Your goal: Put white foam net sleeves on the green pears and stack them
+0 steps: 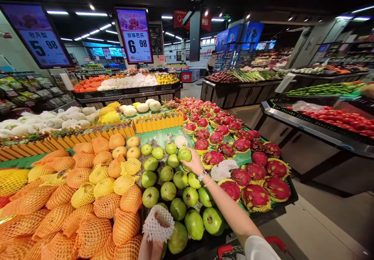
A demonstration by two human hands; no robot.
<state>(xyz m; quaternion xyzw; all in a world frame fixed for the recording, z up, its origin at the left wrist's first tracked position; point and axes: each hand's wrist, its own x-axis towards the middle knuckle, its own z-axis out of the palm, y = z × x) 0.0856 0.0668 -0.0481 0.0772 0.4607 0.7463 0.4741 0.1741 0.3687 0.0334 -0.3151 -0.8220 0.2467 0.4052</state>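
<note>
My right hand [193, 162] reaches over a pile of green guavas [168, 191], its fingers closed around one guava [184, 154] near the pile's far side. A white foam net [158, 224] is in my left hand [150, 248] at the bottom of the view. The net's mouth gapes upward, and it partly hides my left fingers. Beside the held guava, a white foam-netted item [180, 141] lies at the back of the tray. Bare guavas lie around both hands.
Orange-netted fruit [109, 205] fills the left side. Dragon fruit [255, 195] and a loose white foam net [224, 169] lie to the right. A yellow picket edging [159, 122] runs behind. Red cart parts [224, 250] show below my arm. A person [211, 62] stands far off.
</note>
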